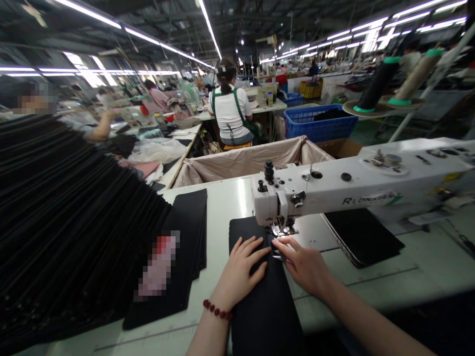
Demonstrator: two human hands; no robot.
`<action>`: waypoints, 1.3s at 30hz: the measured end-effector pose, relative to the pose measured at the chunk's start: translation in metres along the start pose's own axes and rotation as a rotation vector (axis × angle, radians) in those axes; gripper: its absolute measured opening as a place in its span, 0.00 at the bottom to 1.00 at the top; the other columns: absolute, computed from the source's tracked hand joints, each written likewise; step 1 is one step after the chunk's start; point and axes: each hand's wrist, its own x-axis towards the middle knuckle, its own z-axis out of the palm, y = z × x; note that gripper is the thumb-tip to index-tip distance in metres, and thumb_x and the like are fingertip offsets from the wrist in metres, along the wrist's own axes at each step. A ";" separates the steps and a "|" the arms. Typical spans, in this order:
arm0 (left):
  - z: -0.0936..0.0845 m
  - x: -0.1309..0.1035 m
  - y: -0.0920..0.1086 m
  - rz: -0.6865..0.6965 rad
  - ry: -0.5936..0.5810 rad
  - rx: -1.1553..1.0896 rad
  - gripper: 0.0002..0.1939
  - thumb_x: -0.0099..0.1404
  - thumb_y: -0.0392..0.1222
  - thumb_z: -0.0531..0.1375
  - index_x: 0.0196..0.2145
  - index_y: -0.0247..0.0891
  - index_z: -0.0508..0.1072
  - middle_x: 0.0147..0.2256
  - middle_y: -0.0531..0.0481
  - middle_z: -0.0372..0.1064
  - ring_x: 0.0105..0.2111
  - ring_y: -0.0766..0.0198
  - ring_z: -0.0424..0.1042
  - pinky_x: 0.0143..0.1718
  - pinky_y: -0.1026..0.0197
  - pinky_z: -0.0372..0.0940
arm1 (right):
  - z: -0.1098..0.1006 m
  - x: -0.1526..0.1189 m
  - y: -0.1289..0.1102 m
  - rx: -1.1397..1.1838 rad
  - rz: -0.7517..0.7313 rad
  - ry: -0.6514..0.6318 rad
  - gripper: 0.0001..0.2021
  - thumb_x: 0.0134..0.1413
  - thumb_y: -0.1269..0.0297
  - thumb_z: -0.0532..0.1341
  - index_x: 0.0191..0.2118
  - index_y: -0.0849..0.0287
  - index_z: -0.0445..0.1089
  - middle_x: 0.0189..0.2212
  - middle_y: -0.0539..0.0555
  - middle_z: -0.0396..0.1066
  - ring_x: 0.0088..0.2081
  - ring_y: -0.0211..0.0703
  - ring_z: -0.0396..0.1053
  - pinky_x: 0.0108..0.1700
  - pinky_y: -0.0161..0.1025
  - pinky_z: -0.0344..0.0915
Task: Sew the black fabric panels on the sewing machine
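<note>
A long black panel (260, 306) lies on the pale green table, its upper right edge at the presser foot (282, 230) of a white sewing machine (326, 188). My left hand (243, 267) rests flat on this panel with fingers spread; a dark red bead bracelet circles the wrist. Close to the needle area, on the panel's right edge, my right hand (306, 264) has its fingers pressed together around a small metal tool (277, 255), seen only in part beneath the fingers.
Tall stacks of black panels (74, 222) fill the left side, with flatter ones (185, 237) beside them. More black pieces (363, 237) lie right of the needle. Behind are a cloth-lined bin (241, 160), a blue basket (319, 123), thread cones and a seated person (230, 106).
</note>
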 end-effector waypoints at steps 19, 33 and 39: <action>0.000 -0.002 -0.004 -0.029 0.014 -0.011 0.19 0.67 0.40 0.53 0.55 0.53 0.65 0.59 0.54 0.59 0.60 0.57 0.55 0.63 0.41 0.45 | -0.002 -0.001 -0.001 -0.008 0.003 -0.009 0.29 0.55 0.72 0.53 0.61 0.45 0.55 0.58 0.49 0.60 0.47 0.42 0.69 0.46 0.40 0.66; 0.000 -0.003 -0.006 -0.047 0.057 -0.032 0.18 0.67 0.39 0.54 0.54 0.51 0.67 0.58 0.52 0.60 0.59 0.57 0.56 0.63 0.41 0.46 | 0.000 -0.001 0.001 -0.006 0.007 -0.012 0.28 0.55 0.73 0.53 0.61 0.46 0.55 0.58 0.50 0.60 0.47 0.43 0.68 0.46 0.40 0.66; 0.000 -0.002 -0.006 -0.050 0.074 -0.038 0.18 0.66 0.39 0.54 0.53 0.51 0.68 0.57 0.52 0.61 0.59 0.56 0.58 0.62 0.40 0.47 | -0.001 -0.001 0.000 -0.010 0.003 -0.008 0.28 0.55 0.73 0.53 0.61 0.46 0.55 0.58 0.50 0.60 0.48 0.43 0.68 0.46 0.40 0.66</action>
